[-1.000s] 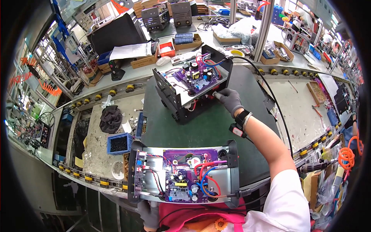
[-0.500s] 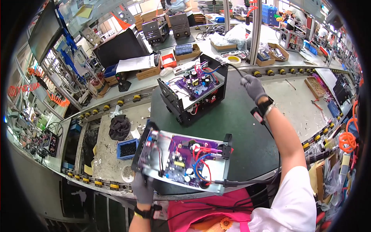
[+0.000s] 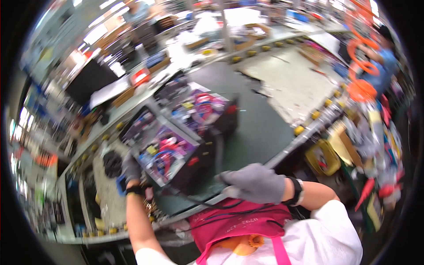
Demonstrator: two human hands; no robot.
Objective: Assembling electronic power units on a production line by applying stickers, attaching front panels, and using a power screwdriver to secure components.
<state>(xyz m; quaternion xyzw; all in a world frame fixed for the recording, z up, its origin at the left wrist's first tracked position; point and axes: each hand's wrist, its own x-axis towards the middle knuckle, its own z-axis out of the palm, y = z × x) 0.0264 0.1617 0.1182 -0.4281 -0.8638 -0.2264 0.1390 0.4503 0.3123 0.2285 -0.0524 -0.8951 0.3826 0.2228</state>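
While the picture is blurring with motion, an open electronics chassis (image 3: 170,154) with a purple circuit board and red and blue wires is sitting tilted at the near left edge of a dark green bench mat (image 3: 260,123), likely angled so its insides face the person. Gripping its left edge is the grey-gloved left hand (image 3: 130,167), while the gloved right hand (image 3: 256,182) is closing around a black cable (image 3: 194,199) trailing from it. Farther off, a second open unit (image 3: 201,108) is standing.
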